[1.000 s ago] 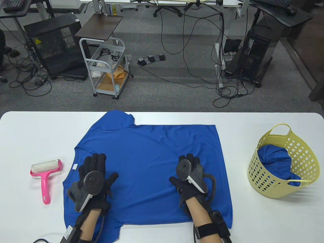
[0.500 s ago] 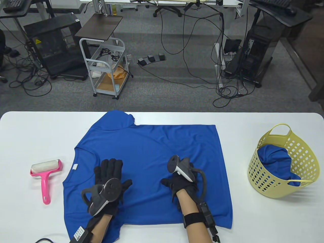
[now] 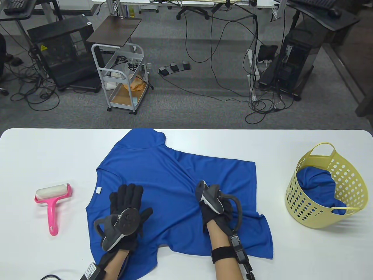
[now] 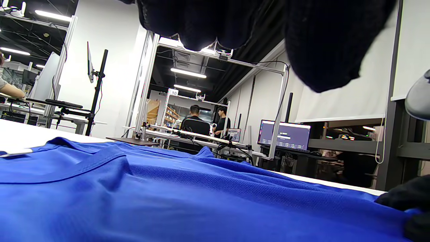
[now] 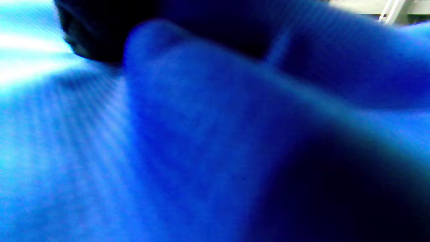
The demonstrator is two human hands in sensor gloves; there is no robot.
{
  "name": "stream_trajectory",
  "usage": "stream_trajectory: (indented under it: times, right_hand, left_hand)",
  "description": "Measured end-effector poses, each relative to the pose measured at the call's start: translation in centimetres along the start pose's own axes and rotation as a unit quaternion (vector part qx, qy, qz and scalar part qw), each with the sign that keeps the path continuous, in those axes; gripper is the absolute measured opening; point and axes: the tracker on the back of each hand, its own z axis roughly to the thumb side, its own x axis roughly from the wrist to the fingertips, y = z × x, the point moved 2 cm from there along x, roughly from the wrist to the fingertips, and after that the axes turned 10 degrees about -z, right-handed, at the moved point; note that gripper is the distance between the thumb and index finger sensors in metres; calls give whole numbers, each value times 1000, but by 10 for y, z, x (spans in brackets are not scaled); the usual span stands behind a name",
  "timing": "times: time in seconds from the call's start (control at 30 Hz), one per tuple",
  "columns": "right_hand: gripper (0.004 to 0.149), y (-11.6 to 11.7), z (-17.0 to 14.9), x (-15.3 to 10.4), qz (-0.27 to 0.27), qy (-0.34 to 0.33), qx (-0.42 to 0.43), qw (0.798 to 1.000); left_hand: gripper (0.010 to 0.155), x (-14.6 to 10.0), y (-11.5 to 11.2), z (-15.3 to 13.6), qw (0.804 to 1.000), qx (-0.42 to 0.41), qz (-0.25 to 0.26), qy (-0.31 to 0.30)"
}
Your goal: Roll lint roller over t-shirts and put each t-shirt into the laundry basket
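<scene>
a: where's the shirt (image 3: 174, 186) from my hands right now?

b: right under both, centre of the table view. my right hand (image 3: 214, 205) is bunched into the cloth at mid-frame, fingers curled round a fold; the right wrist view is nothing but blurred blue. my left hand (image 3: 126, 204) lies flat on it, fingers straight.

a: and the basket (image 3: 346, 186)?

b: far right of the frame, well apart, already with blue cloth in it. so the right hand is the nearer one, and the haul goes rightward.

a: how does the shirt look?

b: blue, skewed, creases fanning out from my grip, long axis running left to right. the roller (image 3: 52, 201) sits at lower left, untouched.
</scene>
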Motion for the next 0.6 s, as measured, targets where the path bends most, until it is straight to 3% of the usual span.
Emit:
stream_trajectory:
  times: [0.13,0.27,0.33,0.43,0.6]
  right_hand:
    - [42,-15,0,2,-13,-13,-40,999]
    - [39,-44,-1,-1,-55,-44,-65,995]
    - [38,-67,-9,-4,-87,-27,-17,996]
    - [38,-102,-24,-7,-84,-9,113,990]
    - [38,-166,-43,-19,-169,-32,132,976]
  left_hand:
    - [80,0,-1,1,1000,-7,1,-3]
    - [80,0,-1,1,1000,-3,2,-4]
    - [80,1,-1,-1,1000,-6,0,-2]
    - [79,1,-1,-2,1000,-12,0,-5]
    - [78,-1,1,-1,1000,-10,5,-9]
